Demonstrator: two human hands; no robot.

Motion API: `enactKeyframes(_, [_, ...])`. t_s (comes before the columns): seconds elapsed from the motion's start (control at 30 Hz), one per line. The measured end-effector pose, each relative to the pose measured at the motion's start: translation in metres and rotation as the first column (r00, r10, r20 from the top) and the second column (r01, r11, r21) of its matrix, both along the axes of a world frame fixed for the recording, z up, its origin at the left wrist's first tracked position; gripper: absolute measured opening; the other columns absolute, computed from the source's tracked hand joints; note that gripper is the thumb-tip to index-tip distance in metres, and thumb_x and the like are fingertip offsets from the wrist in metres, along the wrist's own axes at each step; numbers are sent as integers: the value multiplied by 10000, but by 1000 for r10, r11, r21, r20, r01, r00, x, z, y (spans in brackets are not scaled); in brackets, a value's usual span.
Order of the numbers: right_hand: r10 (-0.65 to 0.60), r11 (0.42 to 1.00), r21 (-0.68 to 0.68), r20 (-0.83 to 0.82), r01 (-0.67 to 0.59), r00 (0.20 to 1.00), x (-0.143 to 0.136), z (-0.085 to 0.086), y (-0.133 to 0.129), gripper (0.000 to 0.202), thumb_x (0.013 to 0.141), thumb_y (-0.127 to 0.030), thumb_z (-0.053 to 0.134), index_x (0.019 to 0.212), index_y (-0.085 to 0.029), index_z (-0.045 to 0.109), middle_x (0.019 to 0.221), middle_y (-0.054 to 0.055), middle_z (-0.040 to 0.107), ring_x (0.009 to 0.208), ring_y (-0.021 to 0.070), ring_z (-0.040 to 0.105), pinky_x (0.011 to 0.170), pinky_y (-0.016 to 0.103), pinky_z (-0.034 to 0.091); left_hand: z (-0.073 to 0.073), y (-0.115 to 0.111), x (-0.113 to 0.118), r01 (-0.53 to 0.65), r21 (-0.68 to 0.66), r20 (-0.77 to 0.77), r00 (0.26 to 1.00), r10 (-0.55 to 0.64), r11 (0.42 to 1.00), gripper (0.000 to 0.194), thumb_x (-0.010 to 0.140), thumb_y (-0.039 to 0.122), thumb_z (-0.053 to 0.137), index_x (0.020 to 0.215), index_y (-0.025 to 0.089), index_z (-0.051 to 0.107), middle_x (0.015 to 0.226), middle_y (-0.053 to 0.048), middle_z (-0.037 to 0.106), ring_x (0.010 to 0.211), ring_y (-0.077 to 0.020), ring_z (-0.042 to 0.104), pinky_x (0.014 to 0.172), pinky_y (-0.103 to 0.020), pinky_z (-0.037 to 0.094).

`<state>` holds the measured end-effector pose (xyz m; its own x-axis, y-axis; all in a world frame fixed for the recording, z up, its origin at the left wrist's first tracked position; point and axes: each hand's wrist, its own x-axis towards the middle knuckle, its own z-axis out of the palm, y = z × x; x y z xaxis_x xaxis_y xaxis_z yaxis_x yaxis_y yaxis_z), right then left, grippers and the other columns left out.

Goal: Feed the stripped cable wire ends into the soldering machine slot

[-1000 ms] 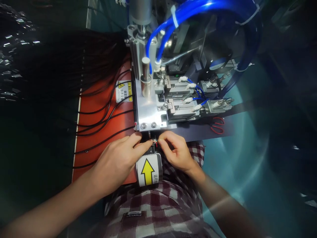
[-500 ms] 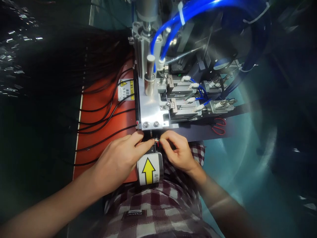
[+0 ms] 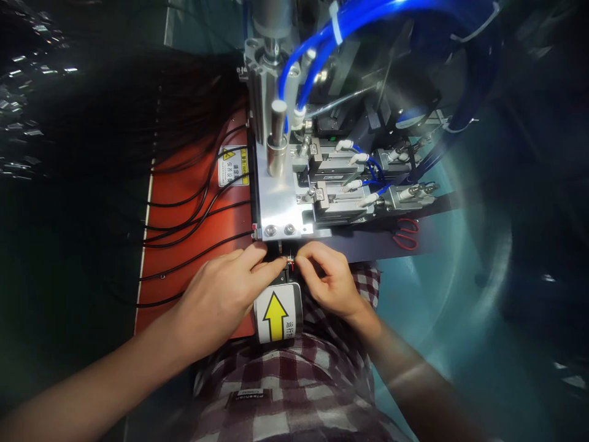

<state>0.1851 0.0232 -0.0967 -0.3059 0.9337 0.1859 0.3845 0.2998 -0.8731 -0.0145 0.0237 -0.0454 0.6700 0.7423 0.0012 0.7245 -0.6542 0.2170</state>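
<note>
Between my fingertips, at the front of the metal machine (image 3: 280,209), sits a small connector with thin coloured wires (image 3: 291,260). My left hand (image 3: 225,291) reaches in from the left, its index fingertip against the connector's left side and its fingers bent together. From the right, my right hand (image 3: 331,282) pinches thumb and index finger at the connector's right side, on thin wires that are mostly hidden. Just below the fingertips is a white label with a yellow arrow (image 3: 276,314).
Black cables (image 3: 197,236) cross the orange panel (image 3: 184,184) on the left. Blue air hoses (image 3: 368,18) arch over the machine. Silver cylinders (image 3: 343,202) stand at its right, with red-handled scissors (image 3: 407,235) nearby. A bundle of dark wires (image 3: 115,123) lies upper left.
</note>
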Motion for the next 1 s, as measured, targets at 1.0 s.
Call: enactKeyframes(1.0, [-57, 986, -161, -111, 39, 992, -3, -2, -2, 171, 893, -213, 479, 725, -191, 500, 664, -9, 487, 601, 136, 455, 580, 271, 381, -2, 2, 1, 39, 55, -48, 998, -36, 998, 442, 826, 83, 438, 1226, 241, 538, 760, -34, 533, 574, -184, 505, 489, -283, 361])
